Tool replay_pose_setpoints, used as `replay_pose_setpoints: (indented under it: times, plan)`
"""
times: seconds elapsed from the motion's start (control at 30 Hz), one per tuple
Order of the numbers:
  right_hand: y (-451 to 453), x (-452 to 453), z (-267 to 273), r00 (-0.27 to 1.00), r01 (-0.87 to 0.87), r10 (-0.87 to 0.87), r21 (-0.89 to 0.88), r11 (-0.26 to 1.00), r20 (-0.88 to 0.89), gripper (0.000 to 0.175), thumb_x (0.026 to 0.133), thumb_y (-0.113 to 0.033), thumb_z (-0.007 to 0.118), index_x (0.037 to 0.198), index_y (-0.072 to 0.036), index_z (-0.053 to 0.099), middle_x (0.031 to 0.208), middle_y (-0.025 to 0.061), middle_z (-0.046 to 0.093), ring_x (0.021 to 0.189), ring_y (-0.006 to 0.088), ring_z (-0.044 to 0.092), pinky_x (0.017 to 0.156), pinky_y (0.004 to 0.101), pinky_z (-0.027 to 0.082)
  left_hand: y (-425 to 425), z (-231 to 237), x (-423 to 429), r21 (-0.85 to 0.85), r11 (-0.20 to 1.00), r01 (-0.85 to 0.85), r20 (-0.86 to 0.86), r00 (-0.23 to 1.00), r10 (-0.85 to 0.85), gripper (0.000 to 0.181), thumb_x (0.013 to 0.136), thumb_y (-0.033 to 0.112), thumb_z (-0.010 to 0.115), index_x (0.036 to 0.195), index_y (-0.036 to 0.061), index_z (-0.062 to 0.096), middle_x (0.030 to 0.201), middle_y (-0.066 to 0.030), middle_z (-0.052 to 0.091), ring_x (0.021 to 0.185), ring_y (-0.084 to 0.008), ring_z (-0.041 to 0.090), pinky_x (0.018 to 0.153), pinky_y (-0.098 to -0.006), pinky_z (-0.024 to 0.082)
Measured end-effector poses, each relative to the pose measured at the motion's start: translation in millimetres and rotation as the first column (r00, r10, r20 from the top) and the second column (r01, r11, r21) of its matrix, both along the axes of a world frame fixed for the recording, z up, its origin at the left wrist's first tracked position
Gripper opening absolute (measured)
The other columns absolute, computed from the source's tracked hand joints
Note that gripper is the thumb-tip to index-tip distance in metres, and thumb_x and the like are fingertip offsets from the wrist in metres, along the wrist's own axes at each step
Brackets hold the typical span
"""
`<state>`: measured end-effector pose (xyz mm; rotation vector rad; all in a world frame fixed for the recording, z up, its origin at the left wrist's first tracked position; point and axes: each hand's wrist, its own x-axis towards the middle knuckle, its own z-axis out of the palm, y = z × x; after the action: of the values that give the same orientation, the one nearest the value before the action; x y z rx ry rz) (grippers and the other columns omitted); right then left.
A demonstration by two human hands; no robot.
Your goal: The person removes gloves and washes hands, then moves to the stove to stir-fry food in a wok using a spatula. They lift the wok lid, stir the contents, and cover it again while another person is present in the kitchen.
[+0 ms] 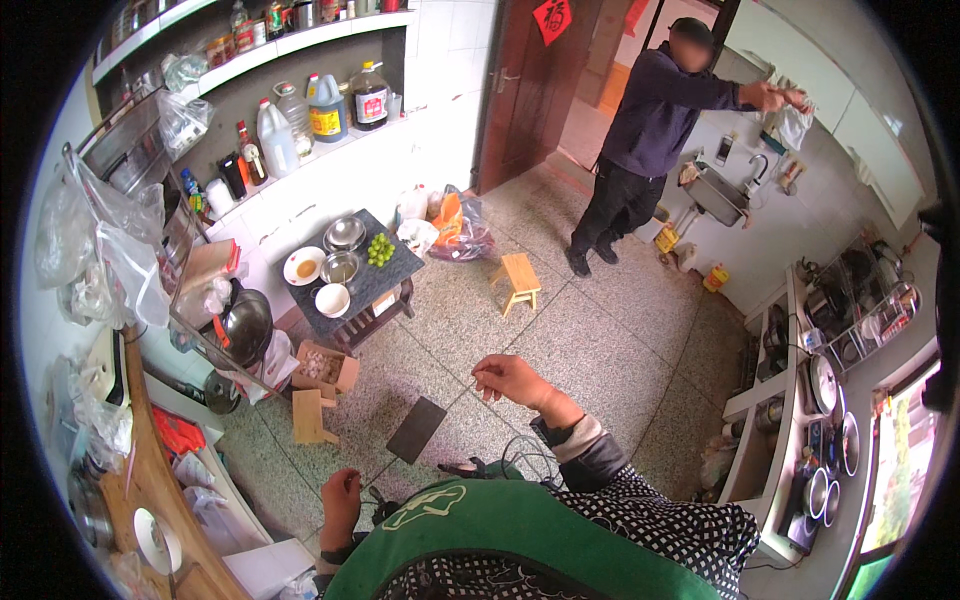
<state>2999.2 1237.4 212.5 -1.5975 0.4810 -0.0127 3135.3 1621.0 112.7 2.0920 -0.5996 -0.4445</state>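
My right hand (pixel 514 382) is raised in front of me above the speckled floor, its fingers loosely bent and apart with nothing seen in them. Low at my left side hangs my left hand (pixel 342 501), loosely curled; its palm is hidden. A dark rectangular mat (pixel 417 430) lies on the floor between the two hands. Close to the left hand, a small wooden stool (pixel 307 417) stands beside an open cardboard box (pixel 345 373) of garlic-like bulbs. Black cables (pixel 529 455) loop below my right wrist. I wear a green apron (pixel 480 517).
A low dark table (pixel 352 300) carries bowls, a plate and green grapes (pixel 381 250). Another wooden stool (pixel 517 281) stands mid-floor. A person (pixel 645 135) reaches toward the wall cabinets near the sink (pixel 716 196). Counters flank me: wooden (pixel 124 480) at left, cooktop (pixel 801 517) at right.
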Motion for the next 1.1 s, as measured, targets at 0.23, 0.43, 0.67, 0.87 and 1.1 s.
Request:
replay_pose_setpoints:
  times: [0.23, 0.43, 0.67, 0.87, 1.1]
  plan:
    - [2, -1, -1, 1.000, 0.011, -0.011, -0.014, 1.000, 0.028, 0.017, 0.090, -0.014, 0.054, 0.099, 0.000, 0.059, 0.075, 0.0043, 0.062, 0.061, 0.0099, 0.060, 0.049, 0.0223, 0.046, 0, -1, -1, 0.048, 0.999, -0.003, 0.046, 0.999, 0.001, 0.012, 0.082, 0.010, 0.059, 0.086, -0.0004, 0.065, 0.073, -0.0155, 0.064, 0.064, -0.0239, 0.064, 0.059, -0.0332, 0.049]
    - [2, -1, -3, 1.000, 0.001, -0.001, 0.000, 1.000, 0.026, 0.017, 0.090, -0.015, 0.055, 0.099, 0.000, 0.058, 0.075, 0.0043, 0.062, 0.061, 0.0099, 0.060, 0.050, 0.0223, 0.046, 0, 4, -5, 0.002, 1.000, 0.011, 0.079, 0.997, -0.011, 0.011, 0.082, 0.010, 0.060, 0.087, 0.0005, 0.065, 0.071, -0.0147, 0.063, 0.063, -0.0239, 0.064, 0.058, -0.0335, 0.048]
    - [2, -5, -6, 1.000, 0.009, -0.009, 0.010, 1.000, 0.029, 0.020, 0.089, -0.015, 0.056, 0.102, 0.000, 0.058, 0.080, 0.0062, 0.064, 0.064, 0.0100, 0.060, 0.054, 0.0226, 0.047, 0, 8, -8, 0.080, 0.996, 0.035, 0.080, 0.996, -0.042, 0.012, 0.081, 0.008, 0.060, 0.090, 0.0004, 0.063, 0.077, -0.0161, 0.063, 0.069, -0.0296, 0.063, 0.061, -0.0350, 0.048]
    - [2, -2, -8, 1.000, 0.003, -0.003, 0.026, 1.000, 0.024, 0.017, 0.089, -0.012, 0.057, 0.100, 0.001, 0.059, 0.079, 0.0067, 0.064, 0.063, 0.0095, 0.058, 0.055, 0.0227, 0.047, 4, 14, -13, 0.004, 1.000, -0.025, 0.046, 0.999, 0.024, 0.013, 0.081, 0.009, 0.060, 0.091, 0.0016, 0.063, 0.080, -0.0174, 0.063, 0.072, -0.0309, 0.063, 0.062, -0.0360, 0.049]
    - [6, 6, -7, 1.000, -0.017, 0.016, 0.023, 1.000, 0.013, 0.017, 0.090, -0.011, 0.054, 0.101, 0.001, 0.057, 0.078, 0.0070, 0.064, 0.062, 0.0112, 0.060, 0.053, 0.0226, 0.046, 6, 24, -18, 0.046, 0.998, -0.046, 0.033, 0.998, 0.044, 0.014, 0.081, 0.009, 0.059, 0.093, 0.0024, 0.063, 0.084, -0.0167, 0.063, 0.073, -0.0314, 0.062, 0.063, -0.0359, 0.049]
